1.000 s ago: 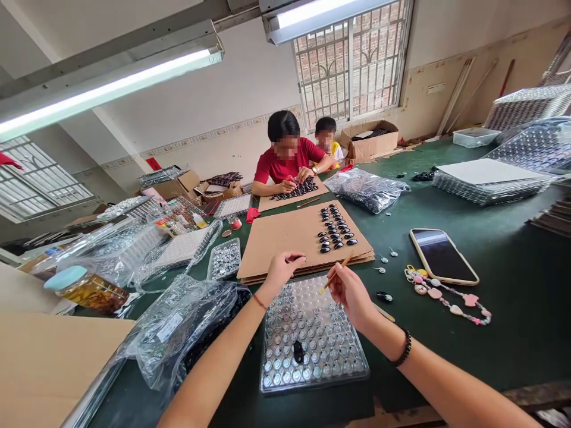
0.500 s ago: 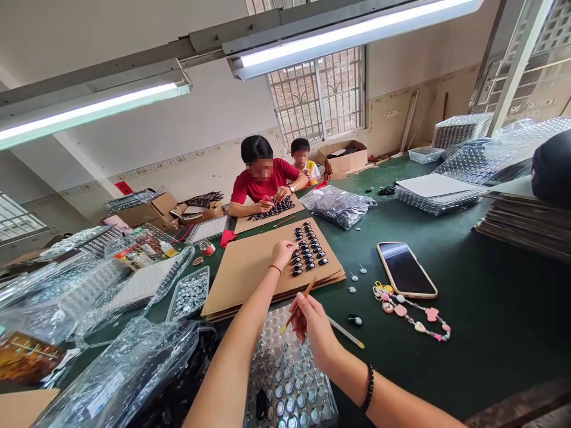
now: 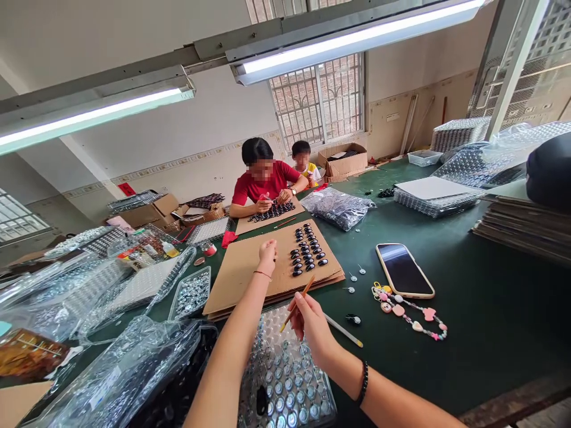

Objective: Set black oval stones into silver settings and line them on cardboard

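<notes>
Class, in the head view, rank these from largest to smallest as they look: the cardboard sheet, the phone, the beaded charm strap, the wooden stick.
1. cardboard sheet
2. phone
3. beaded charm strap, nearly as long as the phone but much thinner
4. wooden stick, held in the right hand, partly hidden

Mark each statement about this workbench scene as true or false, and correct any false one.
1. The right hand holds a thin wooden stick. True.
2. The left hand rests on the black smartphone. False: it is over the brown cardboard sheet; the black smartphone lies apart on the green table.
3. Dark oval beads lie in rows on the cardboard. True.
4. The clear plastic blister tray sits beyond the cardboard. False: nearer the wearer.
</notes>
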Demonstrator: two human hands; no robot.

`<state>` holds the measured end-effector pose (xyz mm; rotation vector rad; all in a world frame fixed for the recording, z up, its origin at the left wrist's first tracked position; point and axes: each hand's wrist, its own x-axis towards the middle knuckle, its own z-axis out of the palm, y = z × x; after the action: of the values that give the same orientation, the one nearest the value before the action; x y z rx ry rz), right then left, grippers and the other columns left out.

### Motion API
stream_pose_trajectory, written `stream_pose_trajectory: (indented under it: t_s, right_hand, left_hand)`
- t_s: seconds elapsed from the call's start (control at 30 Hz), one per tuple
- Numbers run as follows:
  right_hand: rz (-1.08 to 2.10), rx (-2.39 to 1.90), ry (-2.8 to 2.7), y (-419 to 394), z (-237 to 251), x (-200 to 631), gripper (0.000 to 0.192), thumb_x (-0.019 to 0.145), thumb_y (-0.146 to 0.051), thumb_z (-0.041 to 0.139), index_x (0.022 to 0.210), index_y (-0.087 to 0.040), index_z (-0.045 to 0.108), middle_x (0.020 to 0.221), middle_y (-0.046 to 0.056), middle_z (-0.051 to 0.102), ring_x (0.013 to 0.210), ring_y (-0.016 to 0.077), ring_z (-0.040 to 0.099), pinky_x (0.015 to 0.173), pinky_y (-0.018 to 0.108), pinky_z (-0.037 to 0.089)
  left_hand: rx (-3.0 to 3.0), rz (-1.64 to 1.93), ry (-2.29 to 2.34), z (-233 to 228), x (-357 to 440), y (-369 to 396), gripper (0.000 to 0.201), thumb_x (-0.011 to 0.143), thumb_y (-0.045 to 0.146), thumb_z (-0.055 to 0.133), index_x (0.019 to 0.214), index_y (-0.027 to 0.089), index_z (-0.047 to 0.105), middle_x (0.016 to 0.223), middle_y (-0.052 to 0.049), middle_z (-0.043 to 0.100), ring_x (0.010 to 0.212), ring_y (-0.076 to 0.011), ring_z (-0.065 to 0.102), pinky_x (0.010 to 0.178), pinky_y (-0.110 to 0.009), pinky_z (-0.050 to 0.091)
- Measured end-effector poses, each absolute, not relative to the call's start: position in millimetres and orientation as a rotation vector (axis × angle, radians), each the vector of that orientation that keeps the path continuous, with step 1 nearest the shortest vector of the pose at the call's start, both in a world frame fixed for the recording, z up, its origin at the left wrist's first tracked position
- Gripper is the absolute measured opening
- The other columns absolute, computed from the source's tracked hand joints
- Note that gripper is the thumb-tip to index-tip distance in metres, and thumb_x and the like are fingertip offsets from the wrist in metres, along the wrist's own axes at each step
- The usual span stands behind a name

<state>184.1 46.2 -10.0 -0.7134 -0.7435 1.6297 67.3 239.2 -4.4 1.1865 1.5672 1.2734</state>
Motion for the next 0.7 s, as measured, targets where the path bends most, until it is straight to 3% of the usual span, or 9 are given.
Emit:
stream_pose_trajectory:
  t_s: [0.13, 0.23, 0.4, 0.57, 0.7]
  right_hand:
    - [1.626, -0.712, -0.741, 46, -9, 185, 0.037, 0.073, -0.052, 0.049, 0.062, -0.017, 0.047, 0.041, -0.007, 0.041, 0.032, 0.0042, 0.029, 0.031, 0.016, 0.021]
    - [1.628, -0.729, -0.763, 46, -10, 187, 0.038, 0.074, -0.052, 0.049, 0.062, -0.016, 0.047, 0.041, -0.006, 0.042, 0.033, 0.0045, 0.030, 0.031, 0.016, 0.021]
    - [1.577, -0.751, -0.754, 48, -14, 190, 0.038, 0.071, -0.053, 0.053, 0.063, -0.016, 0.049, 0.043, -0.006, 0.041, 0.035, 0.0054, 0.032, 0.033, 0.016, 0.023]
    - [1.520, -0.793, -0.784, 47, -16, 192, 0.036, 0.072, -0.051, 0.054, 0.064, -0.016, 0.052, 0.046, -0.004, 0.042, 0.039, 0.0064, 0.035, 0.034, 0.017, 0.024]
    - [1.485, -0.837, -0.823, 48, -20, 193, 0.034, 0.072, -0.050, 0.055, 0.064, -0.017, 0.053, 0.046, -0.004, 0.042, 0.039, 0.0070, 0.035, 0.034, 0.018, 0.025]
  left_hand:
    - [0.864, 1.279, 1.400, 11, 23, 192, 0.008, 0.082, 0.008, 0.045, 0.080, 0.010, 0.052, 0.068, 0.001, 0.052, 0.051, -0.0047, 0.049, 0.038, -0.013, 0.035]
    - [0.719, 1.271, 1.282, 13, -7, 138, 0.023, 0.075, -0.009, 0.037, 0.072, 0.010, 0.050, 0.070, -0.004, 0.054, 0.057, -0.0055, 0.055, 0.033, -0.009, 0.028]
    - [0.578, 1.233, 1.071, -2, -32, 63, 0.027, 0.074, -0.008, 0.042, 0.090, 0.010, 0.054, 0.096, -0.014, 0.058, 0.084, -0.0148, 0.061, 0.032, -0.008, 0.028]
    - [0.403, 1.282, 1.051, -15, -35, 31, 0.025, 0.072, -0.006, 0.044, 0.087, 0.012, 0.054, 0.087, -0.008, 0.060, 0.064, -0.0097, 0.061, 0.027, -0.009, 0.023]
    - [0.401, 1.250, 0.997, -13, -31, 24, 0.026, 0.069, -0.007, 0.045, 0.082, 0.013, 0.054, 0.091, -0.009, 0.061, 0.072, -0.0119, 0.062, 0.029, -0.010, 0.025]
